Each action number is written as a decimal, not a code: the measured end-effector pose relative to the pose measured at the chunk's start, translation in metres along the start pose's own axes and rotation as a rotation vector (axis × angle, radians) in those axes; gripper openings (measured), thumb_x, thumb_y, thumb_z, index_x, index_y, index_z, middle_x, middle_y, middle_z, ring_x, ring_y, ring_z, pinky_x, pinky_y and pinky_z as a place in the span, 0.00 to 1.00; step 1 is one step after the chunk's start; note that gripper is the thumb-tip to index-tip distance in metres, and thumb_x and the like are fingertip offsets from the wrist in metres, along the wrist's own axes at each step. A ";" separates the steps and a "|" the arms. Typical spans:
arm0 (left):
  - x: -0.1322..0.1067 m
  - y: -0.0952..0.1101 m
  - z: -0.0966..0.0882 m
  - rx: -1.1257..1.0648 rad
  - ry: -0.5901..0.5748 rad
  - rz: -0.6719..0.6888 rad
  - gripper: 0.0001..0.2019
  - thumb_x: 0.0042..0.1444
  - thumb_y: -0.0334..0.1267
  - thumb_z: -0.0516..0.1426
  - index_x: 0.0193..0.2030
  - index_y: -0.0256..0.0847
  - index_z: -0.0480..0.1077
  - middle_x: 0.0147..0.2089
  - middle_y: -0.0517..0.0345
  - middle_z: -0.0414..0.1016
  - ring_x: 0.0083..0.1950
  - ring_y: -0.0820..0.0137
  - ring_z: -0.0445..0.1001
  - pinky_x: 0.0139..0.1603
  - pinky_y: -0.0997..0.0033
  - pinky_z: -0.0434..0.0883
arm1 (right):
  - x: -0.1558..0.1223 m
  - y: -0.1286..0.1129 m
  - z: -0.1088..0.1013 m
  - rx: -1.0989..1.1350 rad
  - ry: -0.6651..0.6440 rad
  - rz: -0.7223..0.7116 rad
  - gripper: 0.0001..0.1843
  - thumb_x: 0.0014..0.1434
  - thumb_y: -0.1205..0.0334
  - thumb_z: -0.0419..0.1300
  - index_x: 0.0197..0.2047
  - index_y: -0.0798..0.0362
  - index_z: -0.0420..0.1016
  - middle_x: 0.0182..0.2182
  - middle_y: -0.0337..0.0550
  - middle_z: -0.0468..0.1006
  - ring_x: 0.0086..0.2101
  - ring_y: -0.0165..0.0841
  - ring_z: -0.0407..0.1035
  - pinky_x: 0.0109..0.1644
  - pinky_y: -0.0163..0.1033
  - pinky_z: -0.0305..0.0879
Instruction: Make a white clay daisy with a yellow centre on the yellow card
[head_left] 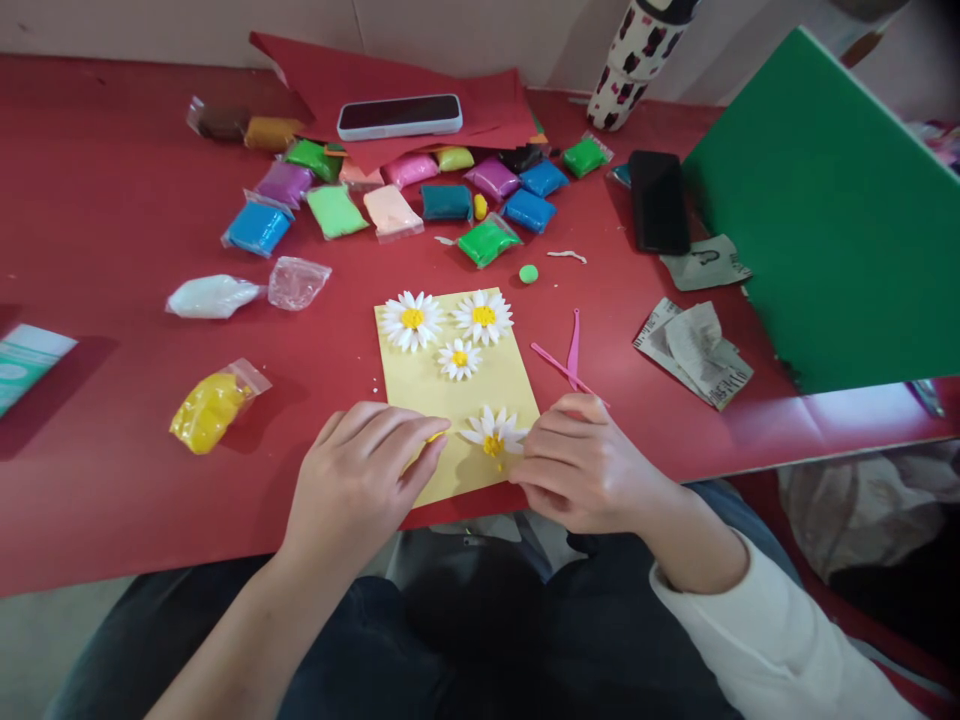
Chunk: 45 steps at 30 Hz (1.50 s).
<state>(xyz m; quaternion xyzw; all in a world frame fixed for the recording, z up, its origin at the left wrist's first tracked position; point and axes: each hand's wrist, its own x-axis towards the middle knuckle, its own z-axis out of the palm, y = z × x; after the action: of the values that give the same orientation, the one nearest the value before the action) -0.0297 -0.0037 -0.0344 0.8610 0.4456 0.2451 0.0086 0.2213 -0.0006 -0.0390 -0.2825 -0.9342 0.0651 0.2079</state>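
**A fourth white clay daisy [491, 432] lies low on the pale yellow rectangular card [450, 400]**

Three more white-petalled clay daisies sit on the card's upper half: a large one at the top left [411, 320], a large one at the top right [483, 317], and a smaller one between and just below them [459, 358]. All three look complete, with layered petals and domed yellow centres. The fourth has its petals and yellow centre too, though the right hand hides part of it. A few yellow crumbs lie just below it. The card's lower left remains bare, apart from a thin yellow clay strip [433, 437] at its edge.

The left hand [356, 490] sits at the card's lower left, its fingers loosely extended and not clenched, with the fingertips beside the strip. Whether they grip it, I cannot tell. The right hand [592, 475] is curled at the card's lower right, its fingertips [525, 475] touching or just beside the fourth daisy. Whether it holds anything, I cannot tell.

Two pink plastic modelling tools [574, 350] lie just right of the card. A small green clay ball [529, 273] lies just beyond it, and a torn yellow clay packet [210, 410] lies well left of it.
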 end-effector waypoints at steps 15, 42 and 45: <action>-0.001 0.006 0.005 -0.139 -0.123 0.210 0.04 0.61 0.31 0.56 0.41 0.40 0.72 0.35 0.60 0.79 0.35 0.71 0.76 0.36 0.73 0.70 | -0.001 0.003 -0.003 -0.050 -0.072 -0.006 0.11 0.64 0.63 0.56 0.29 0.51 0.73 0.26 0.36 0.73 0.31 0.30 0.64 0.42 0.43 0.53; 0.004 0.005 0.000 -0.426 -0.136 -0.502 0.08 0.60 0.41 0.55 0.41 0.45 0.75 0.38 0.61 0.81 0.35 0.73 0.79 0.32 0.80 0.73 | 0.015 -0.007 0.020 -0.014 0.160 0.364 0.06 0.62 0.66 0.59 0.32 0.50 0.75 0.27 0.36 0.78 0.29 0.29 0.69 0.45 0.41 0.52; 0.003 0.005 0.000 -0.426 -0.123 -0.473 0.07 0.61 0.40 0.56 0.41 0.45 0.75 0.38 0.61 0.81 0.35 0.73 0.79 0.31 0.80 0.73 | 0.015 -0.007 0.018 -0.011 0.136 0.372 0.07 0.62 0.66 0.59 0.32 0.50 0.76 0.26 0.36 0.78 0.29 0.30 0.69 0.45 0.41 0.52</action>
<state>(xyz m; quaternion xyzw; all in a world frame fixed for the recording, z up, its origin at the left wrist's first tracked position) -0.0248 -0.0045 -0.0318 0.7256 0.5708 0.2715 0.2722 0.1989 0.0014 -0.0484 -0.4550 -0.8501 0.0783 0.2532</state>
